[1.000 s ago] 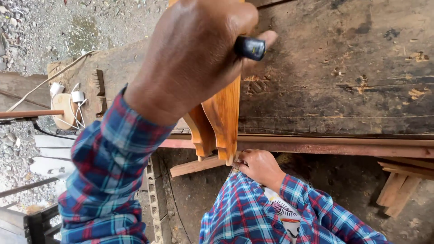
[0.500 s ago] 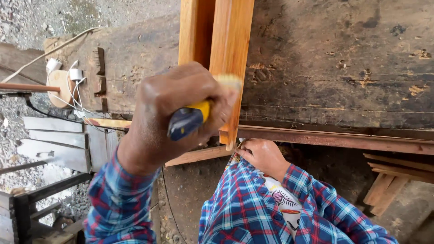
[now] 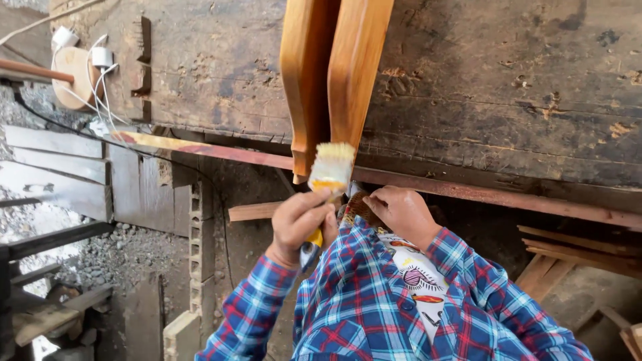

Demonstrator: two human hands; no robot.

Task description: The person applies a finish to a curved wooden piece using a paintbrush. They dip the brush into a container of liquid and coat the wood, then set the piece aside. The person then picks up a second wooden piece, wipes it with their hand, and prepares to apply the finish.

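Note:
Two curved, orange-varnished wooden pieces [image 3: 334, 73] lie side by side on a dark, worn workbench [image 3: 508, 87], their lower ends reaching over its near edge. My left hand [image 3: 299, 224] is closed around a paintbrush [image 3: 330, 170] with a yellow and blue handle. Its pale bristles touch the lower end of the right-hand piece. My right hand [image 3: 401, 215] sits just below those ends with its fingers curled, seemingly holding the wood from underneath. The brush hides the contact. Both plaid sleeves fill the bottom of the view.
A reddish metal rail [image 3: 508, 195] runs along the bench's near edge. At the top left, white plugs and cables [image 3: 100, 63] rest on a round wooden disc. Grey planks [image 3: 53, 167], stacked concrete blocks [image 3: 200, 247], gravel and wood offcuts [image 3: 568, 261] lie on the ground below.
My left hand with the brush was raised close to the camera. It has dropped to the lower ends of the wooden pieces. My right hand has stayed beneath them.

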